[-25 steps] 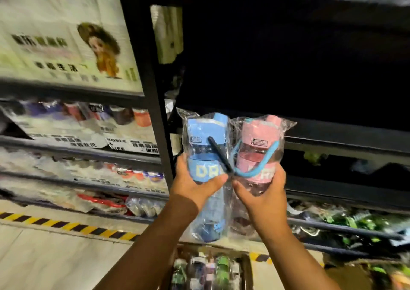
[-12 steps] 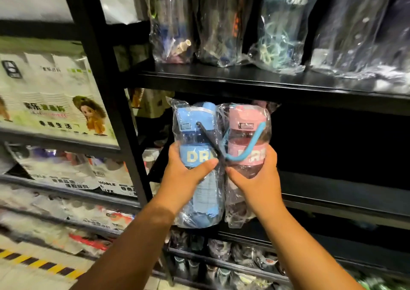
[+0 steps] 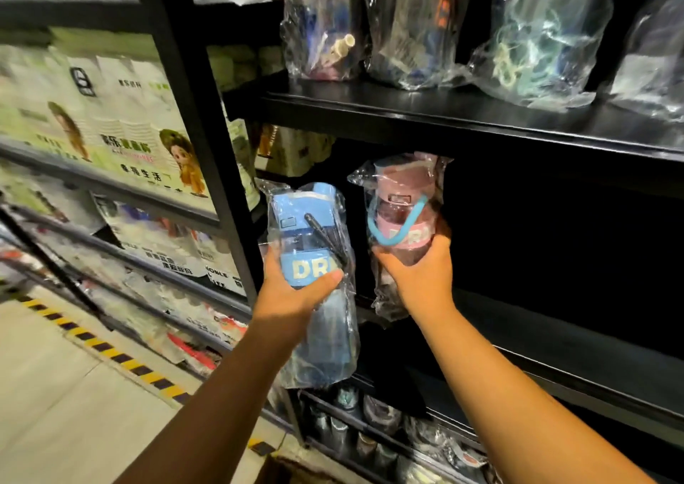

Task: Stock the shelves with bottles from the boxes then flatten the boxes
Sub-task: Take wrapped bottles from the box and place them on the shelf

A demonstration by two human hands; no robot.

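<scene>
Dim aisle, lit mostly from the left: pale tiled floor [image 3: 55, 402] edged with yellow-and-black striped tape [image 3: 111, 353], black metal post [image 3: 192, 143] separating a rack of printed cartons [image 3: 126, 113] from a deep, dark black shelf [image 3: 425, 117].

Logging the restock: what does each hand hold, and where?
Left hand grips the blue bottle around its lettered band; right hand grips the pink bottle just under its band.

I have a single wide-angle view from the head, facing forward and slightly down, close up against the black shelf [image 3: 444, 130], with the floor [image 3: 55, 391] at lower left.
</scene>
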